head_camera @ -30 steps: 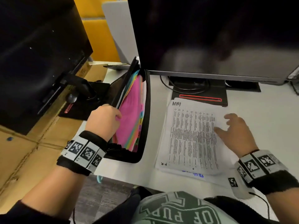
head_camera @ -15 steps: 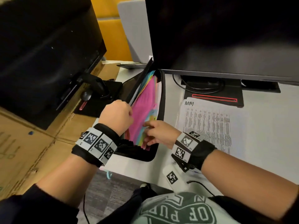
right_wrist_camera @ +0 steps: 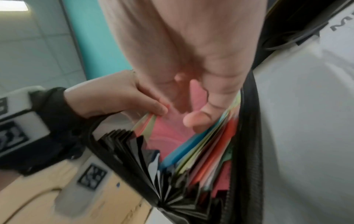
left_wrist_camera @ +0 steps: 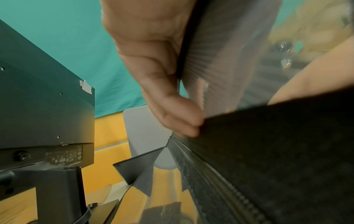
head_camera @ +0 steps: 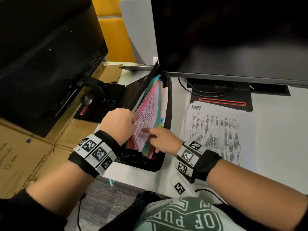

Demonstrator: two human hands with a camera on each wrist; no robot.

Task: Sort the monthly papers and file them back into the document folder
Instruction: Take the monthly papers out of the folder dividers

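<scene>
The black expanding document folder [head_camera: 169,104] stands open on the white desk, with coloured dividers fanned inside. My left hand [head_camera: 120,125] grips its left cover and front dividers and pulls them aside; the left wrist view shows the thumb [left_wrist_camera: 162,75] along the cover [left_wrist_camera: 268,151]. My right hand [head_camera: 162,139] reaches into the folder, index finger stretched onto a pink divider [head_camera: 146,117] through which printed text shows. In the right wrist view the thumb [right_wrist_camera: 201,119] rests on the blue and green dividers beside the pink one [right_wrist_camera: 168,133]. A stack of printed papers [head_camera: 216,135] headed MAY lies to the right.
A large monitor [head_camera: 233,39] overhangs the folder's far end; its stand base [head_camera: 221,99] and a cable [head_camera: 205,88] sit behind the papers. A second monitor [head_camera: 41,55] stands on a cardboard box [head_camera: 25,155] at the left. The desk's front edge is just below the folder.
My right hand left the MAY stack, crossed left into the folder and now touches the pink divider with its index finger. The left hand keeps its grip on the folder's left side.
</scene>
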